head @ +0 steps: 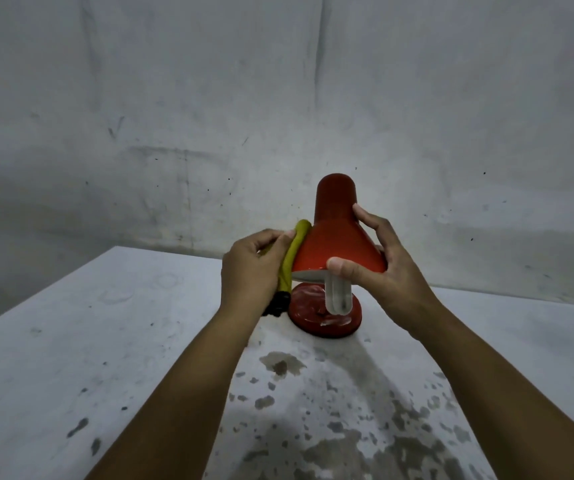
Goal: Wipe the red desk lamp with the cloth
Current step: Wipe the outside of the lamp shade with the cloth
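The red desk lamp stands on the white table, its cone shade tilted toward me and a white tube bulb hanging out of it. Below the shade sits its round red base. My left hand grips a folded yellow-green cloth and holds it against the shade's left side; a dark end of the cloth hangs below the hand. My right hand grips the shade's right side, thumb on the front rim and fingers over the top.
The white table is worn, with flaked grey patches near me. Its far edge runs just behind the lamp, close to a stained grey wall. The table's left edge slants away at the left.
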